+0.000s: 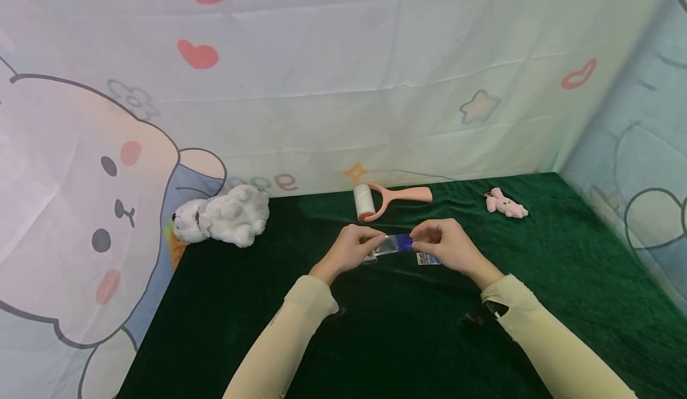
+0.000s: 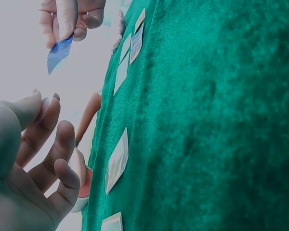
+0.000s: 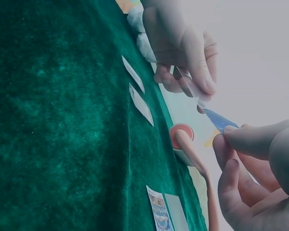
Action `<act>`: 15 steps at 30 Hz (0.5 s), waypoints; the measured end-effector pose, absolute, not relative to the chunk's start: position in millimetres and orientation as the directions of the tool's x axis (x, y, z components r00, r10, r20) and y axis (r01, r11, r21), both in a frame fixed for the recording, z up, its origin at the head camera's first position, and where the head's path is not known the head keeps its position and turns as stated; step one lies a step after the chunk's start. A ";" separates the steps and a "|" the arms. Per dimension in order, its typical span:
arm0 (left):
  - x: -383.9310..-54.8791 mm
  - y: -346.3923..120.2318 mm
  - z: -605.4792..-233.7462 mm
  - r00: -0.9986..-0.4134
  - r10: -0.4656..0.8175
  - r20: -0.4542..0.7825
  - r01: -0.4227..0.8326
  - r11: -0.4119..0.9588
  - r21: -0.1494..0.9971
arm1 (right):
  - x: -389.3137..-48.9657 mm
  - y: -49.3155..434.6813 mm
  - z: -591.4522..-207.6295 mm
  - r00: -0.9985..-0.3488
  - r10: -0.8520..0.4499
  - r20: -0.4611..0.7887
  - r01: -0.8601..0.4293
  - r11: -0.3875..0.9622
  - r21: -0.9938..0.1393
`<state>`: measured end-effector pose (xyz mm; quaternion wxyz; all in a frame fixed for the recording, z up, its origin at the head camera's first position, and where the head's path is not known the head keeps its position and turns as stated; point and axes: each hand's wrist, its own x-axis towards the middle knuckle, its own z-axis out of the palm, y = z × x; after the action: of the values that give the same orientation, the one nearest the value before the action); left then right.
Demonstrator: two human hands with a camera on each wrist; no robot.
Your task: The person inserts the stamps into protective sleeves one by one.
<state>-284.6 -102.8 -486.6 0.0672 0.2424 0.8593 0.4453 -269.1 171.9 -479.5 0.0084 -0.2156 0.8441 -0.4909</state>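
Note:
A small clear plastic film strip [image 1: 389,244] with a blue end [image 3: 220,120] is stretched between both hands above the cloth. My left hand [image 1: 351,246] pinches its clear end between thumb and forefinger, the other fingers loosely bent. At the blue end, my right hand [image 1: 446,245] pinches with thumb and forefinger. Under the right hand lies a small printed card [image 3: 160,210], with a pale piece [image 3: 176,211] beside it. Beneath the left hand, two pale flat packets [image 3: 141,105] rest on the cloth, partly hidden in the head view.
A dark green velvet cloth [image 1: 397,339] covers the table. Behind the hands lies a pink-handled lint roller [image 1: 399,195]. A white plush toy [image 1: 228,214] is at the left, a small pink plush [image 1: 504,203] at the right. A printed curtain [image 1: 322,89] hangs behind.

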 end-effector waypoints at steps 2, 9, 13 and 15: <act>-284.9 -102.9 -487.2 -0.870 0.483 0.104 0.362 0.480 0.799 | -269.1 171.7 -479.5 -0.907 -0.372 0.195 -0.354 0.427 -0.832; -284.6 -103.3 -488.5 -0.867 0.488 0.102 0.351 0.451 0.821 | -268.2 171.7 -478.5 -0.909 -0.370 0.191 -0.348 0.424 -0.836; -284.9 -102.5 -488.0 -0.862 0.493 0.116 0.355 0.425 0.833 | -268.4 171.9 -478.3 -0.907 -0.372 0.197 -0.352 0.417 -0.838; -284.9 -102.1 -487.1 -0.862 0.492 0.121 0.358 0.422 0.833 | -268.9 171.9 -478.4 -0.905 -0.372 0.204 -0.357 0.410 -0.839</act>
<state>-284.9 -102.1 -487.1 0.0707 0.2528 0.8402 0.4745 -268.9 171.9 -478.4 0.0076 -0.2173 0.8397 -0.4976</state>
